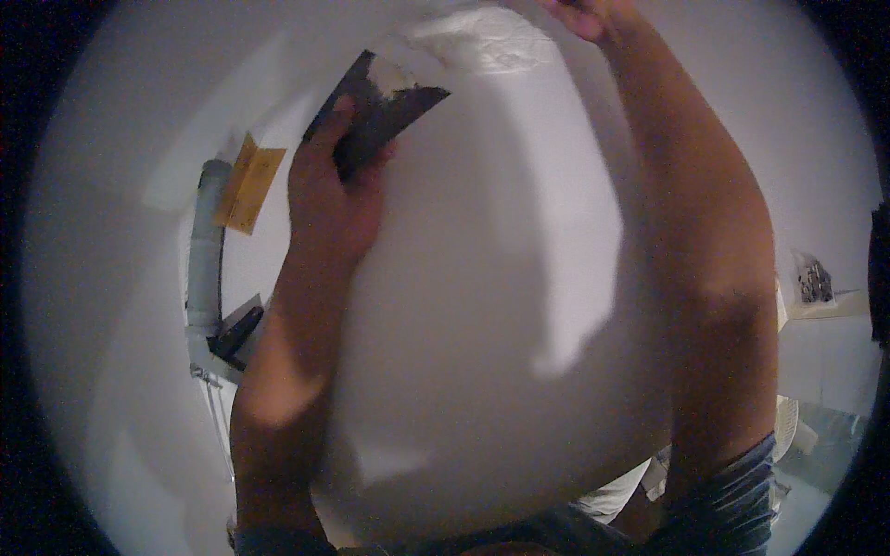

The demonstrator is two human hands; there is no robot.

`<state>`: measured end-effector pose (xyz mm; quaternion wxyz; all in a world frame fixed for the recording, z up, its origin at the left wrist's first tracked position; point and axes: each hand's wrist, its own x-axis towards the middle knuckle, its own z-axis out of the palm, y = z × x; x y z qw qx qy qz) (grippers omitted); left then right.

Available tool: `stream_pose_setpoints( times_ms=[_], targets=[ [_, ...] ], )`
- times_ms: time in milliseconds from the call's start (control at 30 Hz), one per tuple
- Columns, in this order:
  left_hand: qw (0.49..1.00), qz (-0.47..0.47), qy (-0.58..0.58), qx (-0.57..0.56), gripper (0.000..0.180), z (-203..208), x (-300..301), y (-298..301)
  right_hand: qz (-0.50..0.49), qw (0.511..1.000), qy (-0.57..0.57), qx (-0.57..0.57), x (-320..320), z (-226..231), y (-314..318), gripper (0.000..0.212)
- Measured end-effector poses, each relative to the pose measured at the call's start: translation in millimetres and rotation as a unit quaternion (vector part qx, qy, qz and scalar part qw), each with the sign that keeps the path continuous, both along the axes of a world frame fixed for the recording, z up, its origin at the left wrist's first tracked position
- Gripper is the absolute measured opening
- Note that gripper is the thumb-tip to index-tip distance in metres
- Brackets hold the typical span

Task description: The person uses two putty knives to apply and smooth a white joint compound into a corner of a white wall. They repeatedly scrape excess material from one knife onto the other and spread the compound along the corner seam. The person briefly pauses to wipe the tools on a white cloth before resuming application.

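My left hand is closed around a wide, dark putty knife, thumb on its face and fingers behind. Whitish filler clings to the blade's upper part. Just beyond the blade, a rough white patch of filler lies on the smooth pale surface in front of me. My right arm reaches up to the top edge, where my right hand is partly cut off beside that patch. Its visible fingers are curled; what they hold, if anything, is out of the picture.
At the left stands a grey pipe with a yellow-brown card piece against it and a dark angular object lower down. On the right, a ledge bears a clear bag of small dark pieces. Shadows of my arms cross the pale surface.
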<state>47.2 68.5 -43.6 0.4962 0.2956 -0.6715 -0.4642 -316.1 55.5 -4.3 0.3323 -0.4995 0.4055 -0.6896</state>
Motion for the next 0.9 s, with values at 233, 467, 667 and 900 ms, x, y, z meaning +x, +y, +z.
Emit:
stream_pose_setpoints(
  times_ms=[233, 467, 667, 900],
  targets=[
    [0.947, -0.129, 0.192, 0.224, 0.031, 6.0, 5.6, -5.6, 0.136, 0.961, -0.207, -0.123, 24.4, -5.9, -100.3, 0.029],
    [0.946, -0.085, 0.185, 0.253, 0.030, 13.8, 4.2, -6.1, 0.066, 0.973, -0.191, -0.112, 26.4, 9.4, -136.8, 0.031],
    [0.946, -0.092, 0.201, 0.236, 0.032, 11.5, 10.7, 0.5, 0.089, 0.965, -0.198, -0.149, 61.1, 8.8, -138.8, 0.032],
    [0.946, -0.090, 0.180, 0.252, 0.035, 9.2, 2.8, -7.4, -0.103, 0.987, -0.013, -0.125, 26.9, 4.4, -164.0, 0.041]
  ],
)
